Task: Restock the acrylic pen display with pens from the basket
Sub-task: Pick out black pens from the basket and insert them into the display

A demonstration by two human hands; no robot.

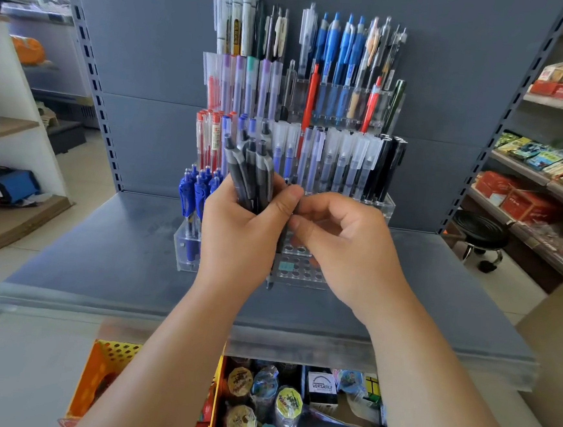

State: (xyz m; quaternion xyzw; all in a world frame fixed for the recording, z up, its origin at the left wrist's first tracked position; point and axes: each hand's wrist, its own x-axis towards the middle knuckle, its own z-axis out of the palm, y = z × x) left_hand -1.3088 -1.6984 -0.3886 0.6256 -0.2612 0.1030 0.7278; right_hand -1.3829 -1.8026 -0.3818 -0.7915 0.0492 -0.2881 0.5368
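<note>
- Four or so dark grey pens [248, 168] stand bunched in the left hand [238, 233], just left of the frame's centre. Its fingers wrap round their lower halves, and the clicker ends point up, leaning slightly left.
- At the centre, the right hand [348, 249] touches the left thumb. Its fingers are curled, with thumb and forefinger pinching a single pen [271, 278], also dark. That pen's lower end shows beneath the two hands, in front of the bottom tier.
- Behind the hands, the acrylic pen display [302, 272] stands on a grey shelf [100, 266] and rises in steps toward the top of the frame.
- On the bottom tier, blue pens [192, 199] fill the left end, and bare round holes show under the right hand.
- On the next tier up, red pens [208, 137] stand at the left, clear-capped pens in the middle and black pens [390, 164] at the right.
- Higher tiers hold frosted pens with coloured ink, blue clicker pens and white pens.
- An orange basket [106, 364] with perforated walls sits at the lower left, below the shelf's front edge. The left forearm partly hides it, and I cannot tell what it holds.
- Wrapped small goods [288, 406] lie at the bottom centre, just right of the basket.
- A black stool [483, 236] stands at the right, before stocked shelves.
</note>
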